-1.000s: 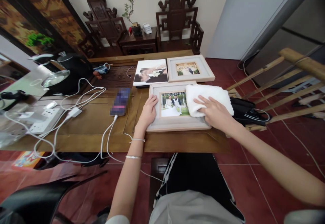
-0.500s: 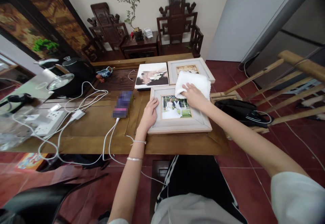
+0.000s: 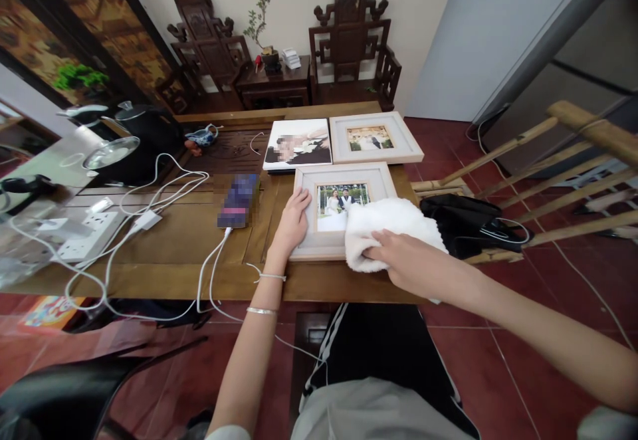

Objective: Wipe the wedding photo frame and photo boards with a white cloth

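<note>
A light wooden picture frame (image 3: 305, 244) with a photo of a couple on grass lies flat near the table's front edge. My left hand (image 3: 293, 220) grips its left side, fingers curled over the border. In my right hand (image 3: 393, 254) is a fluffy white towel (image 3: 399, 217), pressed on the frame's lower right corner and hiding that part. The towel also hangs past the frame's right side. Behind it lie another pale picture frame (image 3: 409, 147) and a borderless photo panel (image 3: 299, 141).
On the wooden table (image 3: 174, 257), a phone (image 3: 238, 201) is plugged into a white cable. A power strip (image 3: 90, 237), tangled cords and a dark pot with a glass lid (image 3: 112, 152) occupy the left. A bamboo chair (image 3: 538, 141) holding a black bag (image 3: 458, 220) stands right.
My right hand has brought the towel from the frame's upper right corner down to its lower right corner, uncovering the back frame's photo. My left hand stays on the left edge.
</note>
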A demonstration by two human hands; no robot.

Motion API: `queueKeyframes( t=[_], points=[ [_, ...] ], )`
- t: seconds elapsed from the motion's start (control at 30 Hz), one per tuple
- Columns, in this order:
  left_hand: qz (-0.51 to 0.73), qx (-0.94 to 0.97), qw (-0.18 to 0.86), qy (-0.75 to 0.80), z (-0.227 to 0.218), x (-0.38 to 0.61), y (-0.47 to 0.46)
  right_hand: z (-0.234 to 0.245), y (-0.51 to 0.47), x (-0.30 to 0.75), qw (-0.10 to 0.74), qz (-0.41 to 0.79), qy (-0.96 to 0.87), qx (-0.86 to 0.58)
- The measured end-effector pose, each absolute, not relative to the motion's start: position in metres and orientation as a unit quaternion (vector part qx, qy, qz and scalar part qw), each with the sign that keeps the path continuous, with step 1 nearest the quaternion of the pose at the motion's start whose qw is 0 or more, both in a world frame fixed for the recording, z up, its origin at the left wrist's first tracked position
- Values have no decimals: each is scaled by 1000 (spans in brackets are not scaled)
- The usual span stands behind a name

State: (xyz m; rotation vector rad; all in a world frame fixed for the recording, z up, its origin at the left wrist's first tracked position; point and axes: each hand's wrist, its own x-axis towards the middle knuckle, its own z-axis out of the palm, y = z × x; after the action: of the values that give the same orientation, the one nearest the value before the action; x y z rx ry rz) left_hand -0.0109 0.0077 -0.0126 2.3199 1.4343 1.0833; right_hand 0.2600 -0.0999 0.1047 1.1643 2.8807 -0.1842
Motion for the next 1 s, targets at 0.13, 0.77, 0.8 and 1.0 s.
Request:
queueKeyframes(
  t=[0.13,0.77,0.8,1.0],
  points=[
    [353,794,109,483,-11,-12,7,96,-85,255,10,-55,913,403],
    [356,790,117,486,-13,-13,8,57,18,261,-2,105,911,398],
    [356,789,117,486,-13,-13,9,59,6,260,1,90,914,397],
    [357,792,106,484,-12,-12,8,90,-63,259,20,-12,930,367]
  ],
)
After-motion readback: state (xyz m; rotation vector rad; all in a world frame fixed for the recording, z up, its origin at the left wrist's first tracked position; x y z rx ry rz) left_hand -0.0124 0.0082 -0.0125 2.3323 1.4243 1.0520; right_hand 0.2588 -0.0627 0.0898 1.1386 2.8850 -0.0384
